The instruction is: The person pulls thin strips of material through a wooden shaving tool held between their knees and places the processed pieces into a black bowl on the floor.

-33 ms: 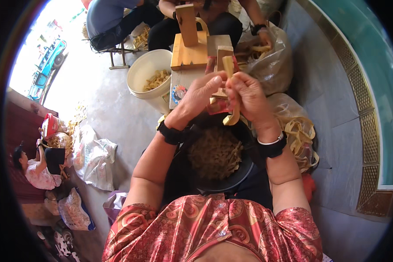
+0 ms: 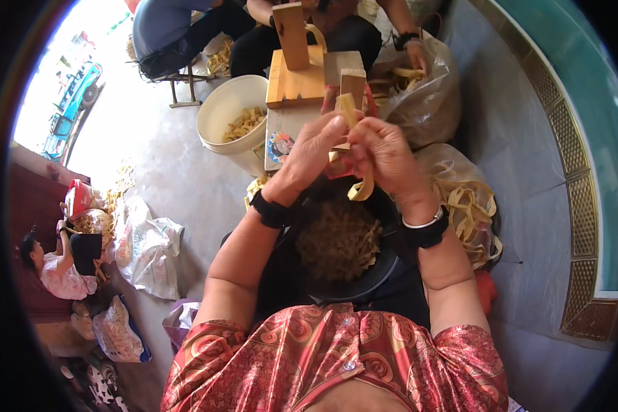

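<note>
A pale yellow, flat, flexible strip (image 2: 347, 105) is pinched between my two hands above the near end of the small bench. Its upper end sticks up past my fingers, while its curled lower end (image 2: 361, 189) hangs below my right hand. My left hand (image 2: 317, 145) grips the strip from the left with the thumb on top. Closed around it from the right is my right hand (image 2: 386, 150). Beneath both hands stands a dark tub (image 2: 388, 269) between my legs, with many short cut pieces (image 2: 338, 240) of similar strip inside.
The bench (image 2: 279, 127) carries wooden blocks (image 2: 292, 38). A white bucket (image 2: 213, 103) with cut pieces is left of it. Plastic bags (image 2: 426, 103) of strips line the right. A co-worker's hand (image 2: 416, 58) reaches into one. White sacks (image 2: 151, 250) lie at left, near another seated person.
Both hands have shifted slightly left with the strip, and its upper end now leans more to the left.
</note>
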Motion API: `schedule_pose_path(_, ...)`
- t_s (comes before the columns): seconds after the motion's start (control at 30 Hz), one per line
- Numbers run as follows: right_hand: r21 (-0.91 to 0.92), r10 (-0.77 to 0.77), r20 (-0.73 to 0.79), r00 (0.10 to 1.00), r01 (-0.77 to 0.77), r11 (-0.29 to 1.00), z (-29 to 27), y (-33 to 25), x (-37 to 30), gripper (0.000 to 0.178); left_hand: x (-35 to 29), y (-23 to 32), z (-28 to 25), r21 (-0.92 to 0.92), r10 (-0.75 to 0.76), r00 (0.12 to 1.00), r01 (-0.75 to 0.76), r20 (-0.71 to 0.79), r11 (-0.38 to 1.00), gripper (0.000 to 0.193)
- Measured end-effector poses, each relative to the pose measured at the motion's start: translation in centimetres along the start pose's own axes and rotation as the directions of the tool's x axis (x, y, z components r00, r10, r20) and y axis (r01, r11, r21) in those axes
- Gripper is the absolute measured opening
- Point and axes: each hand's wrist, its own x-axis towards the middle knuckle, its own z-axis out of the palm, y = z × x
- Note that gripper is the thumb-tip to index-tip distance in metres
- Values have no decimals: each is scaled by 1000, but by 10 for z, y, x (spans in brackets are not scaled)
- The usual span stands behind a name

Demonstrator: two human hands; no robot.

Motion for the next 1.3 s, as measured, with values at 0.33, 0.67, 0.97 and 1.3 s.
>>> schedule_pose_path(0.33,-243,305,-36,952,-305,921,1,41,6,23,5,-40,-43,-761,-162,942,-129,-295,636,21)
schedule_pose_path(0.67,-128,79,-77,994,-88,988,20,22,-5,13,-13,-43,-25,654,673,727,-445,-134,612,22)
schedule_pose_path(0.97,-469,-187,-165,968,90,878,-7,27,1,22,-9,-37,-5,192,-116,962,166,-249,967,26)
schedule_pose_path(1.3,218,445,98,890,-455,863,-24,18,1,14,-16,-42,-14,605,428,901,-382,74,699,10)
